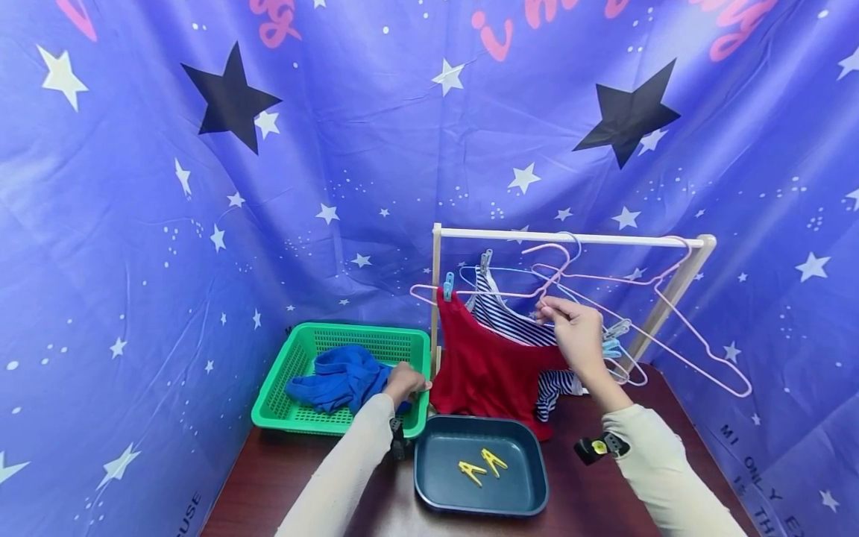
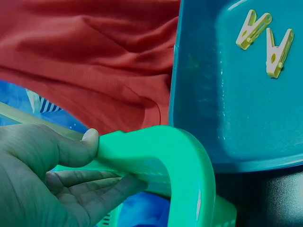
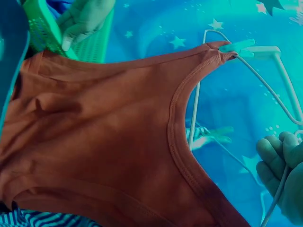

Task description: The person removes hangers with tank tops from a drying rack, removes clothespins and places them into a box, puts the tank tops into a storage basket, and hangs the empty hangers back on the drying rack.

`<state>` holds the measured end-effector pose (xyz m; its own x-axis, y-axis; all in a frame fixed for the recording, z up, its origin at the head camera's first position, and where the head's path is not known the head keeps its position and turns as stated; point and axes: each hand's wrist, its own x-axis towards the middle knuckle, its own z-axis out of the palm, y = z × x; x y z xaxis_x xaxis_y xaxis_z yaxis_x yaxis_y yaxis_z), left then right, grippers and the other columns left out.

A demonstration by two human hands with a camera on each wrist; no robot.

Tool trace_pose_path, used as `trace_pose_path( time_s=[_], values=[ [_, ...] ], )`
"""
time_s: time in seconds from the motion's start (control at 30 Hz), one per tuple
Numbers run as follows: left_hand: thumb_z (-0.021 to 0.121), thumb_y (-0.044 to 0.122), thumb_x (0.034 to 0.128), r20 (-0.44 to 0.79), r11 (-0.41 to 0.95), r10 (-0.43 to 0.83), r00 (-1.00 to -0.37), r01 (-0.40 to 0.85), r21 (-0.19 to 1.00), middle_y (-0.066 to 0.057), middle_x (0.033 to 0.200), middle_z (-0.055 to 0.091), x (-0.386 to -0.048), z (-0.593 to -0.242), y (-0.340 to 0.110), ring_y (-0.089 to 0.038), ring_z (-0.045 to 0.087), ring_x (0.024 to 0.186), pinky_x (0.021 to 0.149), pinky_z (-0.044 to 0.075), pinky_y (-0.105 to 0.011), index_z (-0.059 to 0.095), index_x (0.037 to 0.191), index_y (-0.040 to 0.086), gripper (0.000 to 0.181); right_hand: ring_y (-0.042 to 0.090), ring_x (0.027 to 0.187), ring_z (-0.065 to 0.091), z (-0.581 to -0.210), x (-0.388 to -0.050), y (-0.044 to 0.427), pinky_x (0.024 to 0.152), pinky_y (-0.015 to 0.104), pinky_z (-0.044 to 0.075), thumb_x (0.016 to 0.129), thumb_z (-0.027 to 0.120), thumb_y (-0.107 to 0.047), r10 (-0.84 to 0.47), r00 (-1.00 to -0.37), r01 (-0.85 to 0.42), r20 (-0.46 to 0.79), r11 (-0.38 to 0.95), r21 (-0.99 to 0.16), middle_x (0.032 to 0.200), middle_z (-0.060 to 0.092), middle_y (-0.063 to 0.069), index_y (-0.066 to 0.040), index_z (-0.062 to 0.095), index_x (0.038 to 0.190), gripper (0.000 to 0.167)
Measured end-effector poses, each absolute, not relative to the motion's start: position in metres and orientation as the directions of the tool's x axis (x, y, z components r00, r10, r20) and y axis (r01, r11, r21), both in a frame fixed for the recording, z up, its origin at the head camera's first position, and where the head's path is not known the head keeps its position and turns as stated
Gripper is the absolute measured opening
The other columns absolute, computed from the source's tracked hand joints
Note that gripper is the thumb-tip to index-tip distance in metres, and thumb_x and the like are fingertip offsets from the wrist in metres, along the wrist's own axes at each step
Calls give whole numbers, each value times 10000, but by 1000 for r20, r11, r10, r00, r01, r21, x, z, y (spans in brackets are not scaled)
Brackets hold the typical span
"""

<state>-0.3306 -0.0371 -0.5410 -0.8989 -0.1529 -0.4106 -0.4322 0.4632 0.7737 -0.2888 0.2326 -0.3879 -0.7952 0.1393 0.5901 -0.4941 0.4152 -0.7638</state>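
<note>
My right hand (image 1: pixel 577 332) pinches the pink hanger (image 3: pixel 279 194) just below its hook. From this hanger hangs a red tank top (image 1: pixel 483 373), with a light blue clothespin (image 1: pixel 448 286) at its left shoulder and another light blue clothespin (image 1: pixel 611 347) beside my right wrist. My left hand (image 2: pixel 52 175) grips the rim of the green basket (image 2: pixel 189 161), thumb on top and fingers beneath. A crumpled blue cloth (image 1: pixel 345 377) lies in the basket. Whether the held hanger's hook touches the rod cannot be told.
A wooden rack (image 1: pixel 496 234) stands behind, bearing a blue hanger (image 1: pixel 517 269) with a striped garment (image 1: pixel 503 313) held by grey clothespins (image 1: pixel 485 261), and a bare pink hanger (image 1: pixel 701 347). In front, a dark blue tray (image 1: pixel 436 488) holds two yellow clothespins (image 1: pixel 493 461).
</note>
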Motion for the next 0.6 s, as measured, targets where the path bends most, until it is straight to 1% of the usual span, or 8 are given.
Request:
trace_pose_path(
  time_s=[0.1,0.17,0.4,0.5,0.6],
  values=[
    [763,0,862,-409,453,-148,-900,-430,781,-149,866,578,-330,-541,-38,-293,668,804,790,629,-466,611,1098,-87,294,-74,643,662,-394,-291,228,686,82,551,933,639,108,108,-808,-497,579,403,-769,882,710,364,167,729,1016,136],
    [767,-1,859,-405,444,-145,-903,-425,789,-150,868,573,-330,-542,-38,-295,666,802,800,627,-478,603,1106,-90,309,-77,638,659,-398,-293,225,684,78,548,934,642,102,91,-815,-493,573,411,-767,871,713,357,164,731,1012,134],
    [770,-5,852,-389,433,-132,-912,-406,805,-134,826,553,-328,-542,-40,-295,667,773,812,621,-507,595,961,-58,213,-41,628,657,-414,-297,220,655,88,548,911,657,120,52,-833,-479,551,428,-766,834,720,326,145,747,966,108],
    [773,-4,849,-385,431,-131,-914,-402,808,-140,836,565,-327,-542,-40,-300,672,781,809,622,-507,594,946,-54,210,-24,631,665,-420,-299,219,650,79,541,912,666,107,36,-844,-469,534,432,-770,841,730,309,131,754,972,109],
    [773,-3,847,-384,439,-137,-913,-404,803,-141,842,572,-327,-543,-39,-299,671,785,798,626,-494,599,948,-53,208,72,640,708,-427,-303,219,646,85,545,911,670,106,24,-855,-456,518,440,-773,872,736,312,133,752,989,116]
  ],
)
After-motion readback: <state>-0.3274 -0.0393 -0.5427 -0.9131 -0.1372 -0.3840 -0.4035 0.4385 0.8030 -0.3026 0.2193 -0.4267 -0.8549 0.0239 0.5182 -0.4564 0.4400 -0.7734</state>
